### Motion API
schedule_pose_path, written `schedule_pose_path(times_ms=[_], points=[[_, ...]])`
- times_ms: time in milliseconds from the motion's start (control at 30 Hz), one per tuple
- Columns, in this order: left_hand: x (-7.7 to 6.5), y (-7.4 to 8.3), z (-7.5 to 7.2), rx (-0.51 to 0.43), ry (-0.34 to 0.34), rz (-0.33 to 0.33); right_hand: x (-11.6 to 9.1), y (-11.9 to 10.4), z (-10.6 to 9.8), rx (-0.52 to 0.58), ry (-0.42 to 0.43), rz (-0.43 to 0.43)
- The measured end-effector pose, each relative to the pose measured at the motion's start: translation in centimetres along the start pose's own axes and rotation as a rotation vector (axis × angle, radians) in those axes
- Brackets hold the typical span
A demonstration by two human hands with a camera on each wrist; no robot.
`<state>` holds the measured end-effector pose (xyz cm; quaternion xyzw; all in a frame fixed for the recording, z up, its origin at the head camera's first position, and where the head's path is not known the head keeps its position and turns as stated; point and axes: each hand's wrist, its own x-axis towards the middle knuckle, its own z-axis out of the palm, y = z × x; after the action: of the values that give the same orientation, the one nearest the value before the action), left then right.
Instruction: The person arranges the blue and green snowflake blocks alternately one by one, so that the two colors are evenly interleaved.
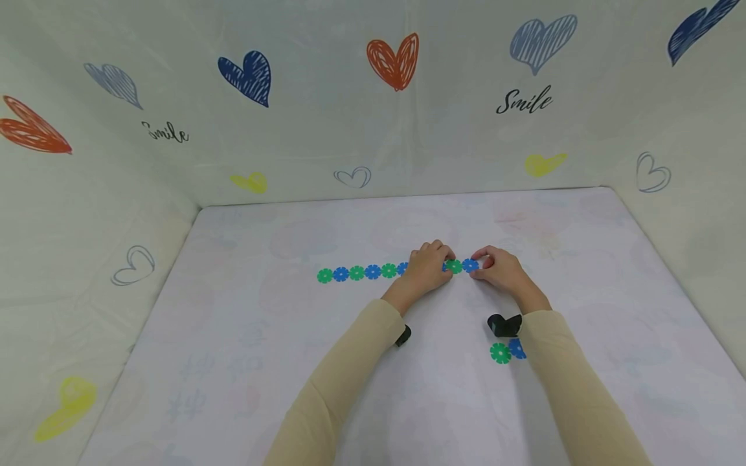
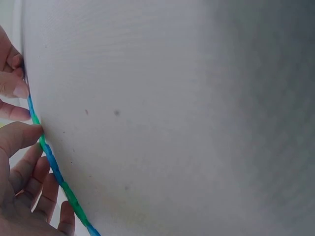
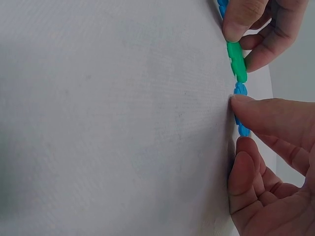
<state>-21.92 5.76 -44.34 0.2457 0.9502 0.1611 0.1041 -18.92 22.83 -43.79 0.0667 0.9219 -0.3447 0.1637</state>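
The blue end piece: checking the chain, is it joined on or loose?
Joined: blue end piece meets the green piece; right hand pinches it.

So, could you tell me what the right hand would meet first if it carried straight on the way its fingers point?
Probably the green disc next along the chain, then the left hand gripping it.

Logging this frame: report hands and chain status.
Left hand pinches green disc; right hand pinches blue end disc. Chain flat. Nothing blocking.

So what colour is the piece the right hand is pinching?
Blue, at the chain's end; the head view shows it best.
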Motion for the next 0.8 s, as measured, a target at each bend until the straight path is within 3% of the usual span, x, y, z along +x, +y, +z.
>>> schedule_pose_path(times_ms=[433, 800], points=[[-0.1, 0.0, 0.0, 0.005, -0.005, -0.001, -0.1, 0.3, 0.0, 0.026, 0.012, -0.012], [0.0, 0.0, 0.1, 0.017, 0.006, 0.003, -1.5, 1.0, -0.1, 0.105, 0.044, -0.077]])
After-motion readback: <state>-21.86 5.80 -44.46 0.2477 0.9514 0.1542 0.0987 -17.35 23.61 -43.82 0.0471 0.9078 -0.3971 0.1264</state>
